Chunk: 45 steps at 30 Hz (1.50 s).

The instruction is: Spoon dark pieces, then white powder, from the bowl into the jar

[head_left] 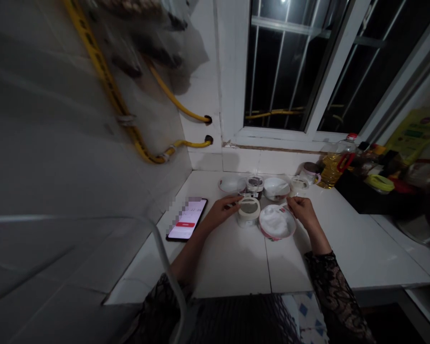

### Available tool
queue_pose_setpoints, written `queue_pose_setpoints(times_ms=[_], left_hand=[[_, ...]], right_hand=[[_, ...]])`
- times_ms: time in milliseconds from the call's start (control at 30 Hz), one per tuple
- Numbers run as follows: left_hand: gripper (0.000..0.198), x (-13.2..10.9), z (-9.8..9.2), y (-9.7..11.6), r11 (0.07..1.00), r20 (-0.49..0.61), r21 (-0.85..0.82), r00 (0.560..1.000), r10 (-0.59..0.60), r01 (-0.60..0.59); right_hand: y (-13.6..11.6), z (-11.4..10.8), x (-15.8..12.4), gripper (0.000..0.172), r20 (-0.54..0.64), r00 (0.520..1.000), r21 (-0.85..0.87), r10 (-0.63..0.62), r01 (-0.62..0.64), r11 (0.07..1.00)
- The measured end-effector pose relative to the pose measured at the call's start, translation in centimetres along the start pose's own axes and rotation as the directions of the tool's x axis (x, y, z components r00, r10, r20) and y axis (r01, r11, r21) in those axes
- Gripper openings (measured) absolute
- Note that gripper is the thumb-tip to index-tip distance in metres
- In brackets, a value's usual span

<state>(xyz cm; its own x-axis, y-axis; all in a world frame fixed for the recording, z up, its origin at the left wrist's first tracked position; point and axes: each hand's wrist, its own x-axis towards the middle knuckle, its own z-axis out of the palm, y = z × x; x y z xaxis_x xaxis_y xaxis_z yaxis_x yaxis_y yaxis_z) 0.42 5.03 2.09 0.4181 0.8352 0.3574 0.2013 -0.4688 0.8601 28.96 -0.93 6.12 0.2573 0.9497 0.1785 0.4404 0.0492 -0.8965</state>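
Observation:
My left hand (222,211) holds the upper left side of a squat white jar (249,222) with a clear-looking top, its fingers at the rim. To the right of the jar stands a bowl (277,235) with a pink, patterned outside, holding a white powdery or granular heap (275,219). At this bowl's upper right rim, my right hand (301,209) is closed in a pinch on what looks like a thin white spoon handle (284,204). Its far end cannot be made out against the white heap. Behind are a second jar (254,185) with dark contents and a white bowl (275,187) with a spoon in it.
A lit phone (187,220) lies left of my left hand. Along the back are a shallow dish (231,184), a clear container (299,182) and a mug (311,173). An oil bottle (332,167) and a dark crate (361,193) stand right. A pale cable (161,243) hangs in front.

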Motion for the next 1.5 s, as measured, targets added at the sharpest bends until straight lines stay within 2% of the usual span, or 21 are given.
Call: queue_pose_setpoints(times_ms=[100, 167, 233, 300, 333, 400, 433, 500, 567, 600, 667, 700, 767, 867, 967, 1067, 1167, 1300, 1500], left_hand=[[0.040, 0.0, -0.1, 0.1, 1.000, 0.005, -0.003, 1.000, 0.000, 0.001], [0.041, 0.0, -0.1, 0.1, 1.000, 0.005, 0.000, 1.000, -0.001, 0.001], [0.041, 0.0, -0.1, 0.2, 1.000, 0.004, 0.005, 1.000, -0.001, 0.001], [0.041, 0.0, -0.1, 0.2, 1.000, 0.001, 0.007, 1.000, 0.001, -0.001], [0.042, 0.0, -0.1, 0.2, 1.000, -0.001, 0.007, 1.000, 0.002, -0.002], [0.042, -0.1, -0.1, 0.2, 1.000, -0.004, 0.008, 1.000, -0.001, 0.001], [0.043, -0.1, -0.1, 0.2, 1.000, -0.002, 0.009, 1.000, -0.004, 0.004], [0.043, -0.1, 0.0, 0.2, 1.000, -0.001, 0.009, 1.000, -0.009, 0.009], [0.043, -0.1, 0.0, 0.2, 1.000, -0.001, 0.008, 1.000, -0.011, 0.012], [0.043, -0.1, 0.0, 0.3, 1.000, -0.003, 0.006, 1.000, -0.010, 0.010], [0.043, -0.1, 0.0, 0.3, 1.000, 0.000, 0.005, 1.000, -0.007, 0.007], [0.043, -0.1, 0.0, 0.3, 1.000, 0.004, 0.003, 1.000, -0.006, 0.006], [0.043, -0.1, 0.0, 0.3, 1.000, 0.006, -0.003, 1.000, -0.005, 0.005], [0.043, -0.1, -0.1, 0.2, 1.000, 0.004, -0.001, 1.000, -0.007, 0.007], [0.042, -0.1, -0.1, 0.1, 1.000, 0.006, 0.011, 1.000, -0.006, 0.006], [0.042, -0.1, -0.1, 0.1, 1.000, 0.005, 0.008, 1.000, -0.011, 0.011], [0.042, 0.0, -0.1, 0.0, 1.000, 0.003, 0.009, 1.000, -0.017, 0.017], [0.042, 0.0, -0.1, 0.0, 1.000, 0.000, 0.005, 1.000, -0.011, 0.011], [0.043, -0.1, -0.1, 0.2, 1.000, 0.004, 0.001, 1.000, -0.013, 0.013]], right_hand=[[-0.6, 0.7, -0.1, 0.053, -0.021, 1.000, 0.061, 0.017, -0.015, 0.998], [-1.2, 1.5, -0.3, 0.055, -0.049, 0.999, 0.077, -0.014, 0.018, 0.997], [-2.0, 2.3, -0.8, 0.054, -0.086, 0.992, 0.056, -0.094, 0.099, 0.994], [-2.6, 3.1, -1.5, 0.052, -0.150, 0.964, -0.023, -0.221, 0.220, 0.975], [-2.9, 3.5, -1.8, 0.050, -0.181, 0.935, -0.087, -0.306, 0.294, 0.952], [-3.2, 4.1, -2.5, 0.046, -0.194, 0.836, -0.262, -0.514, 0.460, 0.848], [-3.3, 4.3, -2.7, 0.045, -0.149, 0.769, -0.359, -0.622, 0.544, 0.758], [-3.3, 4.8, -3.0, 0.044, 0.048, 0.622, -0.511, -0.782, 0.688, 0.516], [-3.2, 5.1, -3.0, 0.043, 0.271, 0.500, -0.564, -0.822, 0.775, 0.286], [-3.1, 5.2, -3.0, 0.043, 0.341, 0.462, -0.570, -0.819, 0.794, 0.211], [-2.9, 5.1, -2.9, 0.042, 0.382, 0.443, -0.580, -0.811, 0.798, 0.162], [-2.8, 5.0, -2.8, 0.042, 0.366, 0.456, -0.584, -0.812, 0.791, 0.181], [-2.7, 4.6, -2.7, 0.042, 0.301, 0.508, -0.571, -0.807, 0.774, 0.274], [-2.6, 3.8, -2.7, 0.041, 0.161, 0.634, -0.502, -0.756, 0.712, 0.490], [-2.6, 2.6, -2.7, 0.040, 0.008, 0.783, -0.414, -0.622, 0.569, 0.711], [-2.5, 1.2, -2.5, 0.040, -0.088, 0.881, -0.313, -0.464, 0.418, 0.853], [-1.9, -0.2, -2.0, 0.042, -0.100, 0.927, -0.253, -0.361, 0.327, 0.911], [-1.1, -0.8, -1.5, 0.044, 0.001, 0.957, -0.285, -0.292, 0.280, 0.917], [-1.0, 0.3, -1.8, 0.038, 0.222, 0.945, -0.283, -0.239, 0.297, 0.912]])
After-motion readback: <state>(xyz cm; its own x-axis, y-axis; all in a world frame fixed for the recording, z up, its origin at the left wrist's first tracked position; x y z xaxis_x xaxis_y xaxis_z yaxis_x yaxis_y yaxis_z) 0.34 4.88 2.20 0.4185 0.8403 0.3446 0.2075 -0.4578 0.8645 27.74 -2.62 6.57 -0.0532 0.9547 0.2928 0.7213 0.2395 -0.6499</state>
